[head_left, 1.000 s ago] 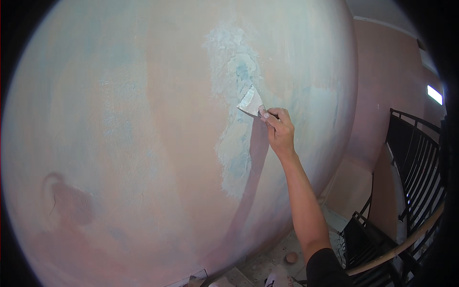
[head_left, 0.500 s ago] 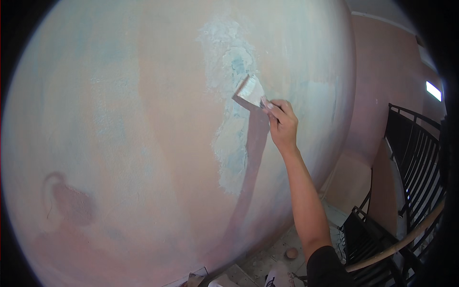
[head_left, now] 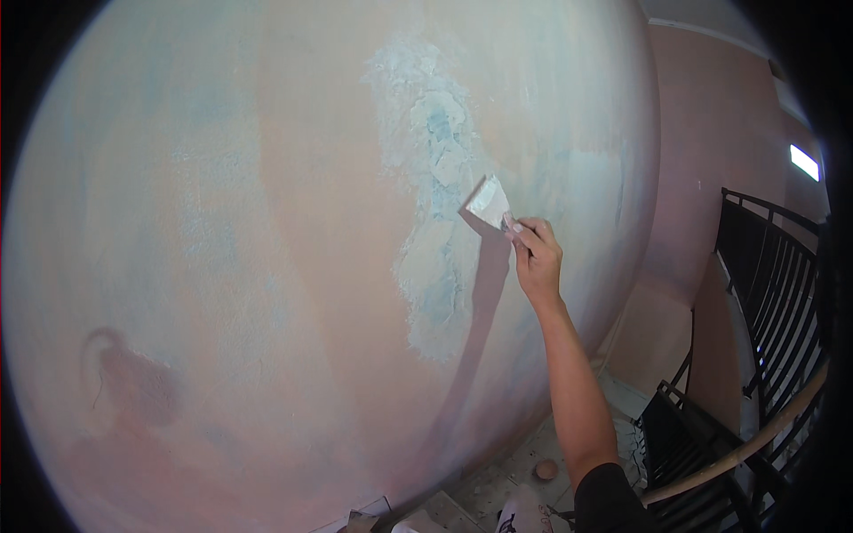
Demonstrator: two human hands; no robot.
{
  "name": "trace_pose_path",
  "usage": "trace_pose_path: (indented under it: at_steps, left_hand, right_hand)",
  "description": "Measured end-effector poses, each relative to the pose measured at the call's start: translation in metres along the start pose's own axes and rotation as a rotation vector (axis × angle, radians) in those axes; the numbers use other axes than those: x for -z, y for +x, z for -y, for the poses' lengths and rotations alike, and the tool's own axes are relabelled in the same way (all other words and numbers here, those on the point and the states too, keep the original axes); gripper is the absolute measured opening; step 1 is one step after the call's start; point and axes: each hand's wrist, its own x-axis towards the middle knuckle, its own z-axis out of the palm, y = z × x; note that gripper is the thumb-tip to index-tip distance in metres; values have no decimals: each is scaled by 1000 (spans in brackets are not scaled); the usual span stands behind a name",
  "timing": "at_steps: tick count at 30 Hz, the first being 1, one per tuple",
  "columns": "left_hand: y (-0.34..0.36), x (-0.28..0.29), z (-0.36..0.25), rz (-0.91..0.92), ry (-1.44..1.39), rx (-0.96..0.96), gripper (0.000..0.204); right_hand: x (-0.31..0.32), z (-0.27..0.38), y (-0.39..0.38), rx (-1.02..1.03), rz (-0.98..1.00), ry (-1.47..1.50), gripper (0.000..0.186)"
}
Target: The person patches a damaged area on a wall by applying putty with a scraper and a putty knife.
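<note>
My right hand [head_left: 538, 255] is closed around the handle of a putty knife [head_left: 488, 202], reaching up to the wall [head_left: 338, 222]. White filler coats the blade, which points up and to the left. It stands just right of a rough, whitish patch of filler [head_left: 435, 266] running down the wall, and its shadow falls on the wall close by. Whether the blade's edge touches the wall I cannot tell. Bluish spots show within the patch's upper and lower parts. My left hand is out of view.
A black metal railing [head_left: 773, 275] with a wooden handrail [head_left: 737, 457] runs along stairs at the right. Below, a small round brownish thing [head_left: 545, 469] lies on the littered floor [head_left: 489, 489]. A small bright window [head_left: 804, 163] shows at the far right.
My right hand and the putty knife have moved down and to the right, from over the middle of the patch to beside it. The hand still holds the knife.
</note>
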Motion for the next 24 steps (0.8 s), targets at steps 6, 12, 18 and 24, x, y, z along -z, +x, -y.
trace_pose_path:
  at_steps: [6, 12, 18, 24]
  left_hand:
    - [1, -7, -14, 35, -51, -23, 36]
    - [-4, -14, -11, 15, -75, 22, 34]
    - [-6, 1, -1, 54, -20, 16, 33]
    - [0, -4, -10, 48, -40, -18, 34]
  right_hand:
    - [-20, 27, 54, 94, -30, -2, 28]
    - [-19, 18, 33, 106, 34, -69, 29]
    - [-1, 10, -1, -15, 5, -50, 29]
    - [-21, 26, 51, 51, -34, 33, 30]
